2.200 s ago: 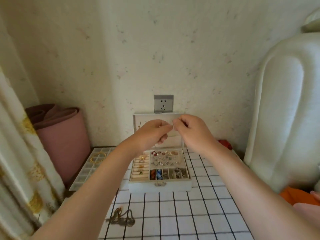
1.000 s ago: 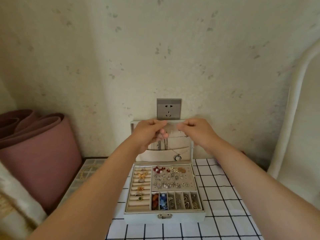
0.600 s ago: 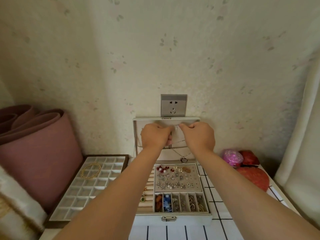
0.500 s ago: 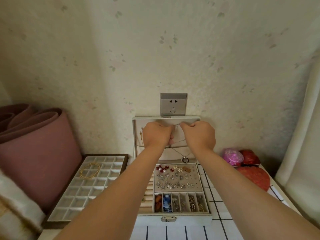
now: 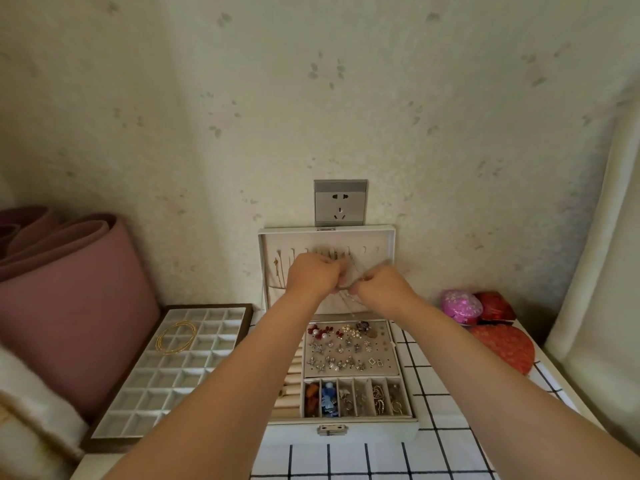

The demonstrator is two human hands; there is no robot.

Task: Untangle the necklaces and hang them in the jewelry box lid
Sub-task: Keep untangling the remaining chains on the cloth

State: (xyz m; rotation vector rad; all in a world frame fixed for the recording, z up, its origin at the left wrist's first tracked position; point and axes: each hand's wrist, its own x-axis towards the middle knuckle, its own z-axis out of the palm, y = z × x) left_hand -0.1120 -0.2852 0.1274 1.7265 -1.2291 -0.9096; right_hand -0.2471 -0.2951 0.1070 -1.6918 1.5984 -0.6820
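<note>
A grey socket (image 5: 340, 202) sat on the speckled wall, a rolled pink mat (image 5: 69, 289) leaned at the left beside a divided tray (image 5: 152, 396) holding gold bangles (image 5: 176, 337), and heart boxes (image 5: 502, 348) lay on the gridded tabletop (image 5: 349, 459).

The jewelry box (image 5: 343, 427) stands against the wall with its lid (image 5: 388, 244) upright, so there is no passage behind it. The left hand (image 5: 311, 278) and right hand (image 5: 381, 285), pinching a necklace (image 5: 354, 271), fill the room before the lid. Left of the box, a compartment tray (image 5: 138, 393) and a rolled mat (image 5: 69, 289) block the way. To the right, the checked cloth (image 5: 450, 393) lies open up to the heart boxes (image 5: 502, 344).
</note>
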